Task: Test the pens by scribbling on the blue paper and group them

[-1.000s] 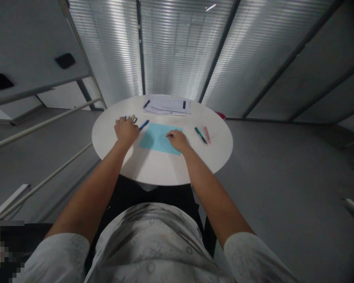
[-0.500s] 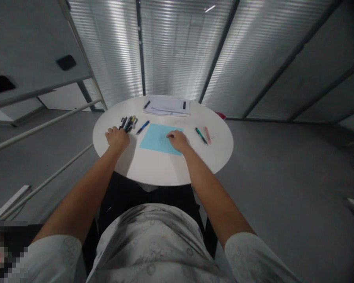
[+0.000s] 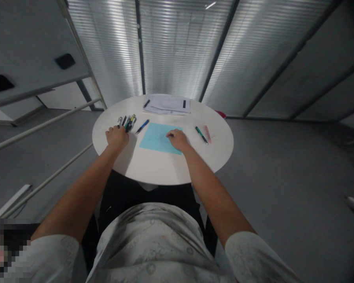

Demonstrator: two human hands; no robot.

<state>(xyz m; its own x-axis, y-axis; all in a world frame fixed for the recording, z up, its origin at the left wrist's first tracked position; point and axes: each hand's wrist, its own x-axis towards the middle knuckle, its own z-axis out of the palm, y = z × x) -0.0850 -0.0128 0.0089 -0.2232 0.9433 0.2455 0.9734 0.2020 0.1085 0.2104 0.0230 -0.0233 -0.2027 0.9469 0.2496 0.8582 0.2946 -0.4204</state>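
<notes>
My left hand [image 3: 117,137] rests palm down at the left of the round white table, fingers curled over the near ends of several pens [image 3: 130,122]. These lie in a loose bunch, their far ends fanning out beyond the fingers. On a light blue sheet of paper [image 3: 153,137] sits my right hand [image 3: 178,140], with its fingers drawn together. Whether anything is inside them, I cannot make out. Faint marks show on the sheet. Between the bunch and the paper lies a blue pen [image 3: 142,126], touched by neither hand.
Right of the paper lie a green and black pen [image 3: 201,135] and a pinkish strip-shaped object [image 3: 208,134]. A stack of white papers [image 3: 168,105] is at the table's [image 3: 153,171] far edge. White rails [image 3: 47,122] stand at the left, blinds behind.
My left hand has shifted slightly, and the pens by its fingers are spread a little wider apart. My right hand stays in the same place on the blue paper.
</notes>
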